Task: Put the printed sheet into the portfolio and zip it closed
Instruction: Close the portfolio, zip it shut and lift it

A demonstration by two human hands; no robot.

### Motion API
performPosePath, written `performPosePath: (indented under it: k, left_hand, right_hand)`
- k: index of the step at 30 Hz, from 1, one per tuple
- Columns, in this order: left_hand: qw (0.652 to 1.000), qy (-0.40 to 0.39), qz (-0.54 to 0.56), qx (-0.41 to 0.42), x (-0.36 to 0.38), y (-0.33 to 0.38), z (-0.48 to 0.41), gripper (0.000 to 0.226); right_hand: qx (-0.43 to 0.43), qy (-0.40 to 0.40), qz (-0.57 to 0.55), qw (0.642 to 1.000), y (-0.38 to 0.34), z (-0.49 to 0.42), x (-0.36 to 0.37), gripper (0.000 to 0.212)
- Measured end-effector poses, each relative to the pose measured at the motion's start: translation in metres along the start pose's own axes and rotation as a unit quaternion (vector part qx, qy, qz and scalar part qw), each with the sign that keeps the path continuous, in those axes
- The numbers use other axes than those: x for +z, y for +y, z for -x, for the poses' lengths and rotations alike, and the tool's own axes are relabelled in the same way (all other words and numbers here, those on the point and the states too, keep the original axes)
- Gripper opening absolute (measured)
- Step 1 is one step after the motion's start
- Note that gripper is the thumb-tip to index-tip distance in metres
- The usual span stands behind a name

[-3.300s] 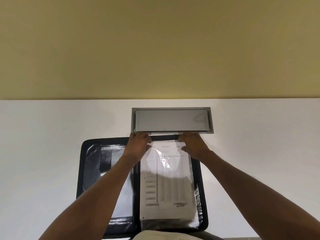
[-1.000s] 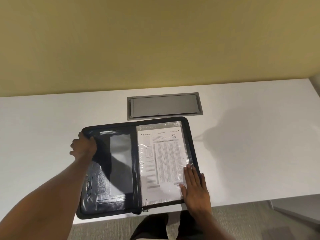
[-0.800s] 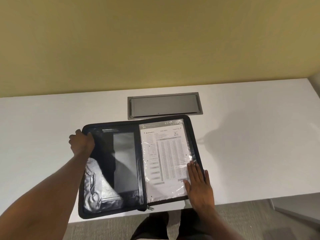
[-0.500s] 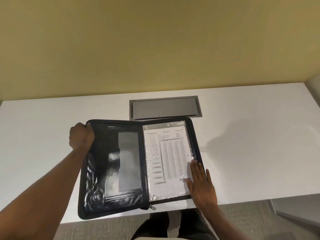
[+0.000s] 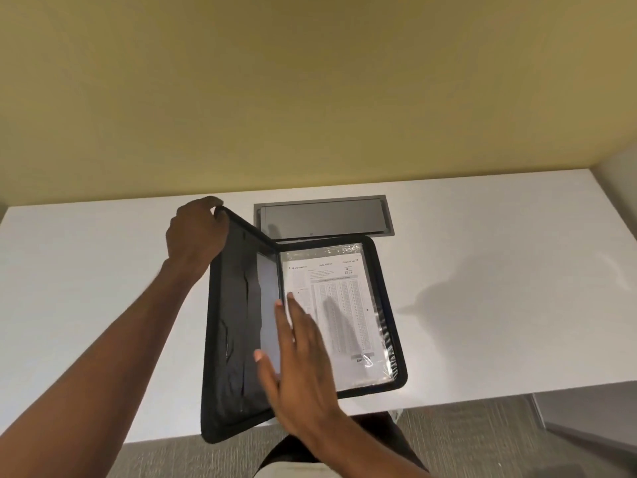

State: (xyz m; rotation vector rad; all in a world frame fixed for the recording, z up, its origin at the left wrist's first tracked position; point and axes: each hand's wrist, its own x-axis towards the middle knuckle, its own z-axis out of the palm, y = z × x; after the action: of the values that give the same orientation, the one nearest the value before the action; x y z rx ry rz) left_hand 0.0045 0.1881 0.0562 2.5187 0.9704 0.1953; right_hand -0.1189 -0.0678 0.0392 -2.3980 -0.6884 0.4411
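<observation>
A black zip portfolio (image 5: 387, 305) lies on the white table, its right half flat and its left cover (image 5: 234, 326) raised steeply. The printed sheet (image 5: 341, 305) sits in a clear sleeve on the right half. My left hand (image 5: 194, 236) grips the far top corner of the raised cover. My right hand (image 5: 300, 367) hovers flat, fingers apart, over the spine and the sheet's left part, holding nothing; whether it touches the sheet is unclear. The zip stands undone.
A grey metal cable hatch (image 5: 324, 219) is set into the table just beyond the portfolio. A yellow wall rises behind the table (image 5: 499, 288). The table's near edge runs just under the portfolio, with grey carpet (image 5: 482, 439) below.
My left hand has swung the left cover up from nearly flat to steeply raised. My right hand has left the sheet's lower right edge and moved left towards the spine.
</observation>
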Motion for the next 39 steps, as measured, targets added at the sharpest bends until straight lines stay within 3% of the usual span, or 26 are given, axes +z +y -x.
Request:
performPosePath:
  k: [5,10,15,19,21,23,26,31,34,37,39]
  left_hand:
    - [0.999,0.013,0.039,0.017,0.015,0.038,0.007,0.031]
    - [0.994,0.029,0.054,0.09,0.033,0.067,0.017,0.03]
    - [0.984,-0.025,0.135,0.117,0.059,0.091,0.026,0.037]
    - [0.961,-0.103,0.22,0.134,0.083,0.108,0.052,0.054]
    - [0.955,-0.13,0.224,0.142,0.099,0.113,0.066,0.059]
    - [0.955,-0.151,0.197,0.164,0.121,0.115,0.078,0.059]
    - [0.953,-0.207,0.13,0.181,0.154,0.113,0.103,0.06]
    - [0.94,-0.274,0.071,0.191,0.19,0.097,0.147,0.064]
    - [0.934,-0.299,0.016,0.193,0.205,0.086,0.166,0.068]
    - [0.924,-0.326,-0.026,0.196,0.213,0.075,0.186,0.071]
    - [0.918,-0.341,-0.053,0.196,0.214,0.067,0.2,0.073]
  right_hand:
    - [-0.023,-0.028,-0.013,0.999,-0.03,0.005,-0.008,0.081]
    - [-0.04,-0.01,-0.003,0.999,-0.015,0.012,-0.013,0.073]
    - [-0.01,0.034,-0.027,0.999,0.016,0.022,-0.03,0.069]
    - [0.042,0.013,-0.036,0.998,0.051,0.029,-0.045,0.075]
    - [0.08,0.01,-0.069,0.994,0.066,0.03,-0.052,0.064]
    - [0.095,0.044,-0.068,0.992,0.077,0.029,-0.06,0.041]
    - [0.136,0.069,0.01,0.988,0.102,0.027,-0.067,0.052]
    - [0.191,0.073,0.002,0.979,0.15,0.023,-0.054,0.045]
    - [0.219,0.056,-0.061,0.972,0.176,0.02,-0.044,0.04]
    - [0.263,0.026,-0.08,0.961,0.2,0.016,-0.032,0.044]
    - [0.265,-0.007,-0.001,0.964,0.209,0.012,-0.026,0.066]
